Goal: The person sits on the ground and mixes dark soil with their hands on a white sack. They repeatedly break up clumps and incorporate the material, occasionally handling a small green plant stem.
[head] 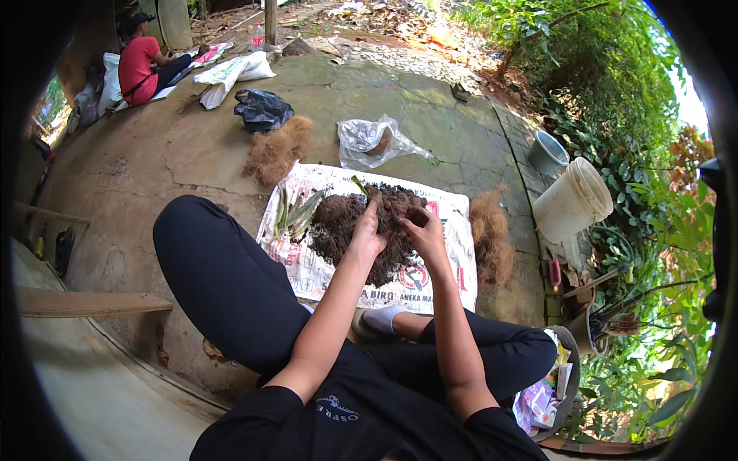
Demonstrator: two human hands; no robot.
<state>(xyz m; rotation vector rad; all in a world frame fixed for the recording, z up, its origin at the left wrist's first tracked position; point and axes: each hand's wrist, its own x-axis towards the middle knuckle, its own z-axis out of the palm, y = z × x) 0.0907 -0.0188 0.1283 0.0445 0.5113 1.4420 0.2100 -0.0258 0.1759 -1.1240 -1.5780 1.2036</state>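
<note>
A printed white woven sack [455, 253] lies flat in front of me, with a heap of dark soil [340, 236] on it. Over the heap, my left hand [369, 227] holds a clump of soil and roots [392, 210], from which a small green leaf [358, 184] sticks up. My right hand [424, 230] is at the right side of the clump, thumb and fingers bent against its crumbly edge; the fingertips are partly hidden in soil. Several long green leaves [302, 216] lie on the sack left of the heap.
Brown fibre bundles lie left [279, 150] and right [490, 236] of the sack. Beyond it are a clear plastic bag [369, 141] and a black plastic bag [262, 109]. A white bucket [568, 201] and a grey bucket [548, 152] stand right. Another person [138, 69] sits far left.
</note>
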